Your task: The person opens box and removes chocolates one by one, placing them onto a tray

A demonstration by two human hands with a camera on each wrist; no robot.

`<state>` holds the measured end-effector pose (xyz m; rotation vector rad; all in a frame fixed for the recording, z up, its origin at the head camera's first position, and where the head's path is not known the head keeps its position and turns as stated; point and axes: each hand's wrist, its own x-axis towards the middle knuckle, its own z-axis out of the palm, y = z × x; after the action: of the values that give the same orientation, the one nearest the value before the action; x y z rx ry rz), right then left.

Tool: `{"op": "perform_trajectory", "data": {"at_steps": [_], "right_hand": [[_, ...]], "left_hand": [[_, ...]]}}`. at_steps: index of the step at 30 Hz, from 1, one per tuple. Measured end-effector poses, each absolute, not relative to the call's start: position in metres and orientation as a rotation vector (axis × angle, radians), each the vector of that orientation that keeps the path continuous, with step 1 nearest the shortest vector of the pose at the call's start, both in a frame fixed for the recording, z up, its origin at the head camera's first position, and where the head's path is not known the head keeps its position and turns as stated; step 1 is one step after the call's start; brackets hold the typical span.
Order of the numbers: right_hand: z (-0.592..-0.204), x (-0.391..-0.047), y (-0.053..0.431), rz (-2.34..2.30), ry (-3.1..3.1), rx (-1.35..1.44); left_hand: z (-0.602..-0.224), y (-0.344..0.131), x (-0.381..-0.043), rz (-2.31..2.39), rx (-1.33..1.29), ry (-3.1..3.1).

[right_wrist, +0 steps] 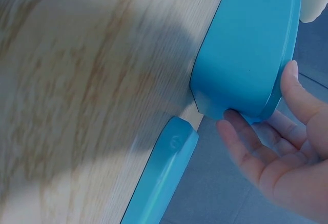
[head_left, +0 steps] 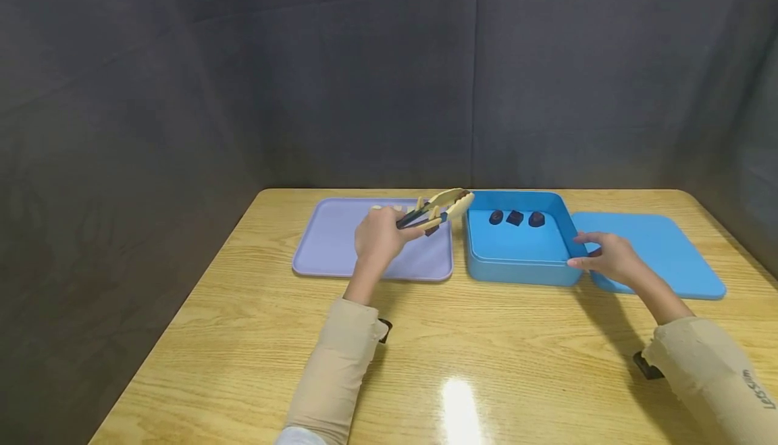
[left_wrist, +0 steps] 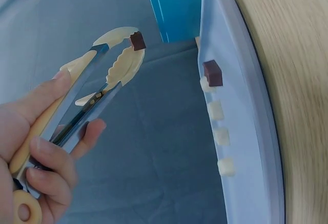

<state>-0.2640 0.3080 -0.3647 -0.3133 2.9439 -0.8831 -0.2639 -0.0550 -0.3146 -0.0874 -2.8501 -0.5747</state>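
Observation:
My left hand [head_left: 379, 232] grips cream-tipped tongs [left_wrist: 84, 103] around their handles. Between the tong tips sits a dark chocolate piece [left_wrist: 137, 41], held up near the left wall of the blue box [head_left: 523, 271]. Inside that open box, three dark chocolates [head_left: 514, 218] lie in a row toward the back. The right hand [head_left: 610, 256] holds the box at its right side, thumb at the rim and fingers against the outer corner. Another chocolate [left_wrist: 212, 73] lies on the lilac tray [head_left: 325, 236] beside several small white pieces [left_wrist: 221, 136], partly hidden by the left hand in the head view.
A flat blue lid [head_left: 668, 256] lies on the wooden table [head_left: 486, 344] to the right of the box, close to its side. The lilac tray is left of the box with a narrow gap between them. A dark cloth [head_left: 389, 73] hangs behind the table.

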Motion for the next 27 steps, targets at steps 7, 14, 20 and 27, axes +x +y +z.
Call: {"op": "perform_trajectory", "data": {"at_steps": [7, 14, 20, 27], "right_hand": [[-0.364, -0.264, 0.309, -0.879, 2.940, -0.323], [-0.365, -0.264, 0.310, -0.883, 2.941, -0.330], [-0.365, -0.264, 0.309, -0.876, 2.948, -0.324], [-0.364, -0.263, 0.308, -0.892, 2.939, -0.324]], "left_hand": [[-0.315, -0.066, -0.263, -0.610, -0.044, -2.845], [-0.319, -0.076, -0.261, -0.621, -0.032, -2.839], [-0.323, -0.082, -0.260, -0.653, 0.016, -2.846], [-0.327, -0.090, -0.258, -0.680, 0.031, -2.846]]}}
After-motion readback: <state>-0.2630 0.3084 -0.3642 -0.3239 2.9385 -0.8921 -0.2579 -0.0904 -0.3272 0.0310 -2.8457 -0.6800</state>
